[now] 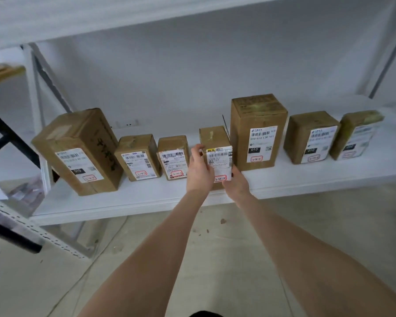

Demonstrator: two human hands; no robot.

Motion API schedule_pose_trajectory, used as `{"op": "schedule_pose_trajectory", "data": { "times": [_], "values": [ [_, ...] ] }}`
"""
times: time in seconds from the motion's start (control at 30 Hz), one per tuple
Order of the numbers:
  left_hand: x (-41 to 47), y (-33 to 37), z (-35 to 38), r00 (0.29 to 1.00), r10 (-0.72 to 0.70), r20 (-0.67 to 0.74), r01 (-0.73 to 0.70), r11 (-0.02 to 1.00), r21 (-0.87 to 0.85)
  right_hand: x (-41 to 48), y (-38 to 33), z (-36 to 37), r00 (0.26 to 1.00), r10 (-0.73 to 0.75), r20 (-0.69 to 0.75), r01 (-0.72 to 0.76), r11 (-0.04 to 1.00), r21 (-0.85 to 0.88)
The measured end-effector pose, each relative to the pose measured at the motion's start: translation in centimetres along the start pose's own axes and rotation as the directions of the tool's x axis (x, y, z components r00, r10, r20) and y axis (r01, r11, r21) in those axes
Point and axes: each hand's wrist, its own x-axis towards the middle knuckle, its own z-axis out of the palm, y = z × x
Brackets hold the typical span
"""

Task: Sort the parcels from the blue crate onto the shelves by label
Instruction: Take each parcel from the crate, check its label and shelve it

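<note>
1. The person held a small parcel (217,161) with both hands at the white shelf (146,202). It stood upright with its label facing out.
2. The left hand (199,170) gripped the parcel's left side, fingers curled over the upper edge. The right hand (237,184) gripped its lower right corner.
3. The parcel sat in the gap between a short parcel (173,156) on its left and a tall parcel (258,133) on its right, slightly forward of their line. The hands hid its base, so it could not be told whether it rested on the shelf.
4. Six parcels already stood in the row, from a leaning parcel (82,152) at the far left to the right end. Each bore a red-framed mark low on its label.
5. The held parcel's mark appeared to read 3-4-4; the others were too blurred to compare.
6. This placement looked nearly complete, needing only release and perhaps a push back into line.
7. The blue crate was out of view, so the number of parcels left to sort could not be judged.
</note>
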Motion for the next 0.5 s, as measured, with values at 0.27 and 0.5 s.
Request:
{"op": "schedule_pose_trajectory", "data": {
  "times": [0.27,0.5],
  "values": [
    [-0.3,2.7,-1.6,0.98,0.173,0.099,-0.2,0.853,0.482,-2.2,-2.5,-4.1,0.801,-0.549,-0.238,0.369,0.767,-0.525],
    [-1.3,3.8,-1.4,0.963,0.162,0.216,-0.263,0.742,0.616,-2.9,-3.3,-5.0,0.8,-0.595,0.082,0.469,0.532,-0.705]
  ]
}}
